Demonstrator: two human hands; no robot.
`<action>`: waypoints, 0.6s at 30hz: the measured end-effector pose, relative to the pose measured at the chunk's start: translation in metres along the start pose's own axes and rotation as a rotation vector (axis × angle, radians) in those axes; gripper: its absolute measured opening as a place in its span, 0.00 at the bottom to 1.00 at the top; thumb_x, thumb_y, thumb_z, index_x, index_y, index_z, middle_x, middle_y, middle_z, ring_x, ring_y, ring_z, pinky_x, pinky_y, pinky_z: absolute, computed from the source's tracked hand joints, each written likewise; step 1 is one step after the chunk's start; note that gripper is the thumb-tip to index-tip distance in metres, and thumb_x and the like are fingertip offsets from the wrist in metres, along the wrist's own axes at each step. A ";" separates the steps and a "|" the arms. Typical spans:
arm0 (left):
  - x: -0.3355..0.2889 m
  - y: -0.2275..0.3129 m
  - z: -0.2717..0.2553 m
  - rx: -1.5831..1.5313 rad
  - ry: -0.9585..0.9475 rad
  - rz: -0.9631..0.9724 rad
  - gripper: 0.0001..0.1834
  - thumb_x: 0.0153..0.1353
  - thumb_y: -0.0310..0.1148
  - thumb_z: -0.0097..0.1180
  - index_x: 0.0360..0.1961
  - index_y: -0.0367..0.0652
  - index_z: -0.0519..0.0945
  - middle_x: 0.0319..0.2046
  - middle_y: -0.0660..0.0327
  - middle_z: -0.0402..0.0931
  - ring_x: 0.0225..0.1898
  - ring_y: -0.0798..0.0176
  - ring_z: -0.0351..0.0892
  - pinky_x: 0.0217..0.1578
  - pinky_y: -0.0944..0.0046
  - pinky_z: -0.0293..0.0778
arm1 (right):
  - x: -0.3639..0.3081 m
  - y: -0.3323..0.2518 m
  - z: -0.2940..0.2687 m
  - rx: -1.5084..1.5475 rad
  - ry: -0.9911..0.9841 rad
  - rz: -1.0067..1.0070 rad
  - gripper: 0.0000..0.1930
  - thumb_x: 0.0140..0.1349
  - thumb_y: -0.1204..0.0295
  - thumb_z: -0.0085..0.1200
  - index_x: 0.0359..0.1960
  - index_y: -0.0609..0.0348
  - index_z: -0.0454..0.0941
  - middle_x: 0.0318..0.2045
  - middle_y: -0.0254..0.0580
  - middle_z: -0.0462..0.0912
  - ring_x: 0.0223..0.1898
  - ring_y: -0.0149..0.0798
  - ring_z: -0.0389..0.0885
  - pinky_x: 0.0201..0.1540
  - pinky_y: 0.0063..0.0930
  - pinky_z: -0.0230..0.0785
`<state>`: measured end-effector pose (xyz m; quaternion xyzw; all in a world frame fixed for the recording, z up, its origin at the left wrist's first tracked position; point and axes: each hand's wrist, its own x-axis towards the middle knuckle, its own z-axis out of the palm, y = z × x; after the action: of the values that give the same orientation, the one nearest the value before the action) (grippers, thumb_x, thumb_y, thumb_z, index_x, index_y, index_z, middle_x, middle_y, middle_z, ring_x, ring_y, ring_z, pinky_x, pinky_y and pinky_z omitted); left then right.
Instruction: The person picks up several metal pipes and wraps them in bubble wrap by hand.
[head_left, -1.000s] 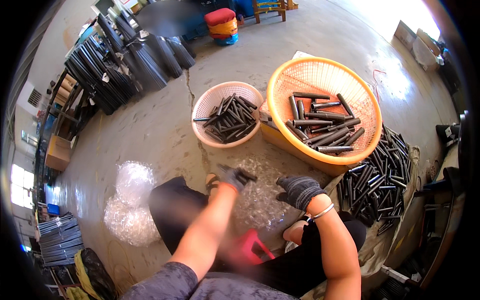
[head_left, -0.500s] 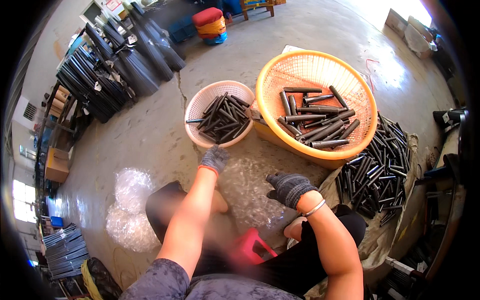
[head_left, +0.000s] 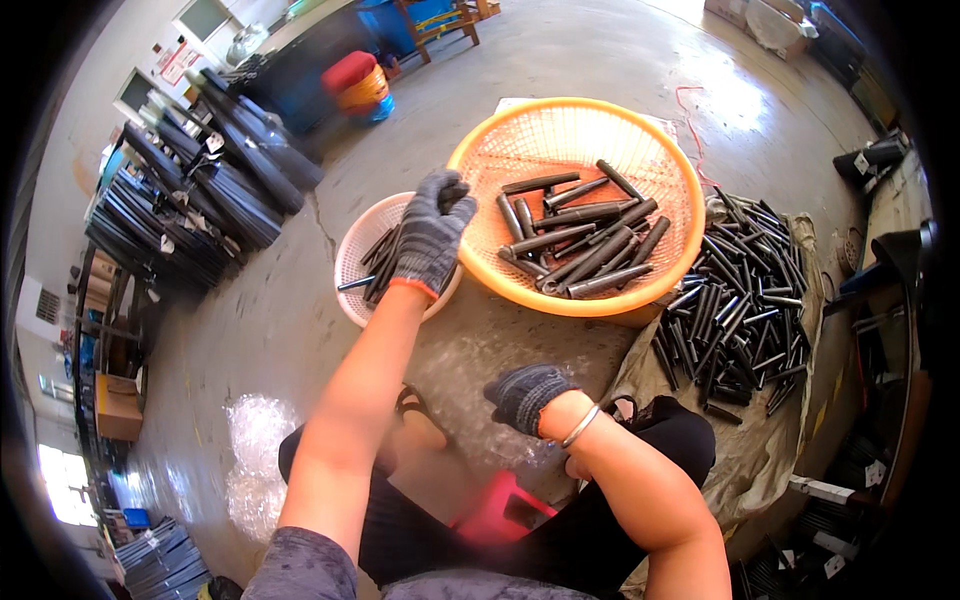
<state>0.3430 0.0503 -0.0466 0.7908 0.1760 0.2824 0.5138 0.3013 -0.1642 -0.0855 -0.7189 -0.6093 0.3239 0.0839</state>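
My left hand [head_left: 435, 230], in a grey knitted glove, is raised over the right side of a small pale pink basket [head_left: 350, 290], by the left rim of a large orange basket [head_left: 480, 272]. Its fingers are bent with a gap to the thumb, and nothing shows in them. Short dark metal tubes [head_left: 590, 235] lie in the large basket, and thinner dark tubes [head_left: 378, 262] in the small one, partly covered by my hand. Over crumpled clear plastic film [head_left: 470, 360], my right hand [head_left: 530, 397], gloved too, hovers with loosely bent fingers and no visible object.
Many dark tubes [head_left: 735, 320] are heaped on a tan cloth [head_left: 770, 470] at the right. A pink stool [head_left: 495, 505] stands between my legs. Clear plastic bundles [head_left: 258, 440] lie at the left, with bundled long dark rods [head_left: 190, 200] farther back.
My left hand has moved up, away from the small basket's near edge, to the large basket's rim. My right hand has shifted slightly left and down, and the view has shifted.
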 end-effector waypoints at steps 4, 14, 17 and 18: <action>0.038 -0.012 0.046 0.408 -0.262 0.010 0.21 0.55 0.27 0.59 0.50 0.34 0.71 0.44 0.51 0.77 0.47 0.59 0.76 0.51 0.64 0.70 | 0.006 0.000 0.007 0.014 0.079 -0.015 0.13 0.52 0.64 0.51 0.37 0.54 0.79 0.34 0.49 0.81 0.38 0.52 0.80 0.40 0.44 0.71; 0.098 -0.061 0.131 1.070 -0.543 0.013 0.24 0.51 0.32 0.57 0.51 0.41 0.71 0.49 0.43 0.73 0.54 0.45 0.71 0.53 0.52 0.67 | -0.012 0.002 -0.019 0.116 0.179 0.037 0.12 0.47 0.68 0.55 0.33 0.56 0.84 0.34 0.48 0.83 0.38 0.46 0.83 0.37 0.40 0.74; 0.102 -0.072 0.130 1.157 -0.589 -0.071 0.23 0.50 0.34 0.59 0.49 0.42 0.72 0.48 0.44 0.73 0.53 0.46 0.72 0.52 0.51 0.69 | -0.022 -0.006 -0.031 0.138 0.149 -0.008 0.12 0.46 0.68 0.56 0.32 0.55 0.84 0.33 0.47 0.84 0.36 0.47 0.83 0.36 0.40 0.74; 0.101 -0.075 0.132 1.212 -0.556 -0.012 0.23 0.51 0.35 0.59 0.49 0.43 0.72 0.48 0.45 0.74 0.53 0.46 0.73 0.51 0.52 0.69 | -0.018 -0.003 -0.028 0.130 0.156 -0.003 0.11 0.44 0.69 0.59 0.31 0.54 0.84 0.32 0.45 0.84 0.34 0.46 0.83 0.34 0.39 0.74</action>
<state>0.5051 0.0445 -0.1293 0.9820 0.1690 -0.0840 0.0062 0.3142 -0.1725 -0.0560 -0.7341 -0.5798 0.3054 0.1780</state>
